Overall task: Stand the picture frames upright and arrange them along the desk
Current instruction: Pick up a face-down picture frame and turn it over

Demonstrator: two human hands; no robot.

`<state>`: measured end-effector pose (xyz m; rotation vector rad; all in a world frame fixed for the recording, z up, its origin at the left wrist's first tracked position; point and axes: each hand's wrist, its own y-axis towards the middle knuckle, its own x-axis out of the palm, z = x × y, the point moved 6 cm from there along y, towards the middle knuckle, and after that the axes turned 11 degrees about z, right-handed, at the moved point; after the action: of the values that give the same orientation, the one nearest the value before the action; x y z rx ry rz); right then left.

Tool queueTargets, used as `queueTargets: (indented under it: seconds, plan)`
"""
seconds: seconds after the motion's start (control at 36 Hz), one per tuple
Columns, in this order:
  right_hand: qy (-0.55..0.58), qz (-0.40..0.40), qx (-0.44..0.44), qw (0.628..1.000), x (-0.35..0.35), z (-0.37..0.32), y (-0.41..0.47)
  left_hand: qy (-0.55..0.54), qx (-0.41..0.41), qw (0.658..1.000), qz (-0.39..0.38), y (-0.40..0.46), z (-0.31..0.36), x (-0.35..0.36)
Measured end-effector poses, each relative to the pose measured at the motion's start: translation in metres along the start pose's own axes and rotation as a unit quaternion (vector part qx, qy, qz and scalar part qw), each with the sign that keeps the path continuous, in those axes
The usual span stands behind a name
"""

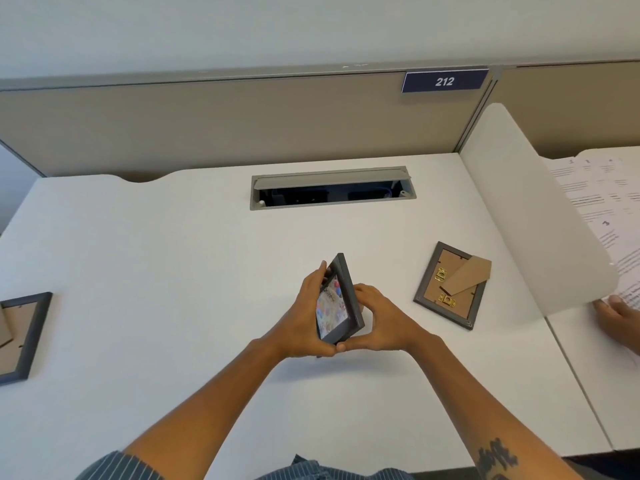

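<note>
A small dark picture frame [341, 299] with a colourful picture is held tilted above the middle of the white desk [173, 271]. My left hand [304, 320] grips its left side and bottom. My right hand [377, 320] holds its right side from behind. A second grey frame [450, 285] lies face down to the right, its cardboard back and loose stand showing. A third frame [20, 336] lies face down at the desk's left edge, partly cut off by the view.
An open cable tray [332, 188] is set into the desk at the back. A beige partition [225, 123] with a "212" sign stands behind. A white divider [530, 216] bounds the right side; beyond it lie printed papers [602, 202] and another person's hand [616, 317].
</note>
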<state>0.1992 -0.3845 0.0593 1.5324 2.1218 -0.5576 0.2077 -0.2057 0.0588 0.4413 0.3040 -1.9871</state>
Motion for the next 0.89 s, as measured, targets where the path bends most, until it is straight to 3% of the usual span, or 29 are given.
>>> queueTargets:
  seconds: [0.33,0.56,0.89]
  plan:
    - [0.039,0.018,-0.004,0.999,0.004,0.017,-0.002,0.068,0.016,0.997,0.025,0.004,-0.009,0.002]
    - [0.056,0.02,-0.013,0.998,0.006,0.021,-0.003,0.049,-0.005,0.999,0.023,0.003,-0.014,0.006]
    - [-0.152,-0.044,0.026,0.987,-0.068,0.066,-0.019,0.104,-0.088,0.99,0.047,-0.054,-0.05,0.018]
